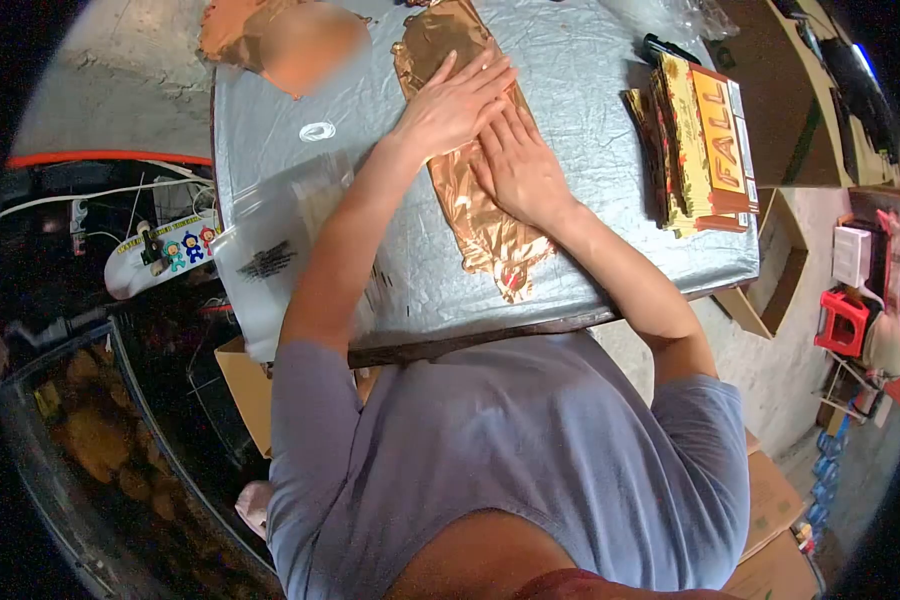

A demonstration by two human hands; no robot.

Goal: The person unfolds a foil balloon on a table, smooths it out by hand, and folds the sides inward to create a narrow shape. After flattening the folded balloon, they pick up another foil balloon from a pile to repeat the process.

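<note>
A copper-coloured, deflated foil balloon (pixel 470 215) lies flat and creased, lengthwise on the silver-covered table. My left hand (pixel 454 106) presses on its upper part, palm down with the fingers stretched out. Just below and to the right, my right hand (pixel 526 168) rests flat on the same foil, fingers extended toward the left hand. The fingertips of both hands come close together or overlap. Neither hand grips anything. Wrinkled foil and a small tab show at the balloon's near end.
More copper foil (pixel 245 45), partly blurred, lies at the far left. Clear plastic bags (pixel 260 225) lie beside my left forearm, with a white loop (pixel 317 131) beyond. A stack of "FALL" packs (pixel 705 150) and a black object (pixel 668 47) are at right. Cardboard boxes (pixel 770 510) stand below.
</note>
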